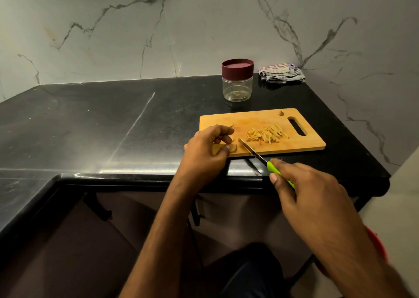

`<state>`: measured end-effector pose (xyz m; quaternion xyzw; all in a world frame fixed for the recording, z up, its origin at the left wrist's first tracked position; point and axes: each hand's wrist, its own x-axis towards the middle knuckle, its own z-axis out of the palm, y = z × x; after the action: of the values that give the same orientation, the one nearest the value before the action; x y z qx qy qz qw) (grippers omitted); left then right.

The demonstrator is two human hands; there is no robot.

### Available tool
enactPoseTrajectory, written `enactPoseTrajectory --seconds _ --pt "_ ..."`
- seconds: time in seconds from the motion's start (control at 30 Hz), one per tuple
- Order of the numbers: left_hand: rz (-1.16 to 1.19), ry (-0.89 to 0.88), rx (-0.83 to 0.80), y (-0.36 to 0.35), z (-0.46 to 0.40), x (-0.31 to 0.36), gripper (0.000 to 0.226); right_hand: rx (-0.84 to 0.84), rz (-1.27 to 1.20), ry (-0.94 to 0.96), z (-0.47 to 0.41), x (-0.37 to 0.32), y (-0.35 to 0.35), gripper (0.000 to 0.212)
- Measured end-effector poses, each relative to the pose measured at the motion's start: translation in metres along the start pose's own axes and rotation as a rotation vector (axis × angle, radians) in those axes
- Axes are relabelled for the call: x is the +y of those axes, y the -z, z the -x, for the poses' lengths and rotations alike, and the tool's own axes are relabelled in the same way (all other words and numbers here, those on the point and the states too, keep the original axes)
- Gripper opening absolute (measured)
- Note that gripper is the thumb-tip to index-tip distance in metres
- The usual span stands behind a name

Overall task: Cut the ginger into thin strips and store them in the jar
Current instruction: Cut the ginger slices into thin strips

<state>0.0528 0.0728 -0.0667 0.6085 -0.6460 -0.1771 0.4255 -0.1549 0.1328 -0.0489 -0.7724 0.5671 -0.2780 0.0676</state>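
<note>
Both your hands are at work, forearms reaching forward from the bottom edge.

Your left hand (207, 149) is palm down with the fingers curled, and its fingertips (227, 139) pinch a ginger slice (229, 147); the wrist is a little bent and the bare forearm goes up from below. Your right hand (301, 188) is nearer to you, the fingers wrapped around the green knife (260, 157) handle, thumb on the side, blade pointing to the left hand.
</note>
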Motion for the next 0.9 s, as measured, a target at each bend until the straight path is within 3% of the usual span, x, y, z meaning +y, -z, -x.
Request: enactPoseTrajectory --seconds 0.13,0.43,0.9 --pt "0.023 0.011 0.079 -0.002 0.001 0.003 0.034 -0.01 -0.004 -0.006 0.0 0.0 -0.001 0.042" --pt "-0.056 -0.054 0.172 -0.013 0.002 0.005 0.01 0.02 0.012 -0.008 0.002 0.0 0.002 0.04" --pt "-0.228 0.004 0.074 -0.01 0.0 0.011 0.019 0.005 -0.06 0.01 0.009 0.0 0.008 0.038"
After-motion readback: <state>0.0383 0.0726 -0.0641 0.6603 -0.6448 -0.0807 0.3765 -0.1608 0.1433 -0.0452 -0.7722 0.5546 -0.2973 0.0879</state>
